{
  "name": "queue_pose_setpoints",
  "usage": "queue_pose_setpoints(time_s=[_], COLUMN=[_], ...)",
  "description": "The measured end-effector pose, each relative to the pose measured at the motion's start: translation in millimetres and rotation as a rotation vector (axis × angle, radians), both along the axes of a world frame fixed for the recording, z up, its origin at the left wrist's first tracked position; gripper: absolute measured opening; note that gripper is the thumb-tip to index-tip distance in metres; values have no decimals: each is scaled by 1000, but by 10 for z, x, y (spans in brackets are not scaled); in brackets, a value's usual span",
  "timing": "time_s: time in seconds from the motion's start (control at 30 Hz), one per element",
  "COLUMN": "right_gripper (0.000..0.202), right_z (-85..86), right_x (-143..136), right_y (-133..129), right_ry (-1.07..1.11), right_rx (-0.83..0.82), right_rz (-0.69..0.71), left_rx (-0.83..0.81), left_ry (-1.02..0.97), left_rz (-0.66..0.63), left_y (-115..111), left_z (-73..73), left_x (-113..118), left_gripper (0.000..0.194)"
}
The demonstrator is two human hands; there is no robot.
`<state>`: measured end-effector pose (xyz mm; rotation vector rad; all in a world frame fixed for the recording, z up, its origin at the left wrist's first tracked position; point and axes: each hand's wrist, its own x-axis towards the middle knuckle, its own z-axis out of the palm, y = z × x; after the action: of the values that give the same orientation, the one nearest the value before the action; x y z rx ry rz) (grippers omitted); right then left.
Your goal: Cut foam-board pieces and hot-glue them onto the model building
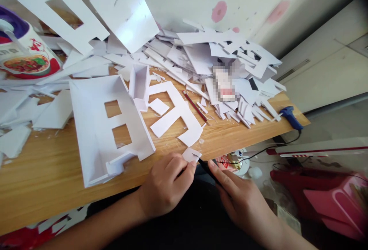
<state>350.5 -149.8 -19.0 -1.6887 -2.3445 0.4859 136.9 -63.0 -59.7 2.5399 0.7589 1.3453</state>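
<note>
My left hand [168,183] is closed on a small white board piece [190,153] at the table's front edge. In my right hand [240,192] is a black-handled knife [211,171], its tip touching the small piece. Just beyond lies a white cut-out frame [179,108] with a small loose white piece [159,106] beside it. To the left stands an open white box-like model [94,127] with two window openings, and a narrow white box [139,85] adjoins it at the back.
A heap of white scraps [195,56] runs along the wall. A dark red pencil [195,106] lies before it. A blue glue gun [291,117] sits at the right edge, a food tub [28,50] at left. Pink stool [336,204] below right.
</note>
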Motion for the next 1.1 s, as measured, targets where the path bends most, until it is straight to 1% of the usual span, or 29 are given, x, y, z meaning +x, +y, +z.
queue_pose_setpoints(time_s=[0.23, 0.47, 0.7, 0.9, 1.0, 1.07, 1.1], right_gripper=[72, 75, 74, 79, 78, 74, 72], right_z=[-41, -34, 12, 109, 182, 217, 227], right_x=[-4, -15, -30, -84, -84, -45, -13], right_y=[52, 141, 207, 285, 348, 388, 407], right_ry=[-9, -59, -150, -310, -255, -138, -63], right_rx=[-35, -79, -85, -110, -152, -197, -218], right_rz=[12, 54, 67, 75, 41, 31, 30], left_rx=[-34, -60, -72, 7, 36, -32, -90], left_ry=[-29, -49, -60, -73, -140, -207, -245], left_rz=[4, -8, 9, -23, -46, -41, -8], left_y=[8, 11, 24, 19, 8, -6, -16], left_z=[36, 41, 62, -8, 13, 80, 125], left_x=[3, -2, 4, -36, -101, -148, -170], left_gripper=[14, 14, 12, 19, 23, 25, 25])
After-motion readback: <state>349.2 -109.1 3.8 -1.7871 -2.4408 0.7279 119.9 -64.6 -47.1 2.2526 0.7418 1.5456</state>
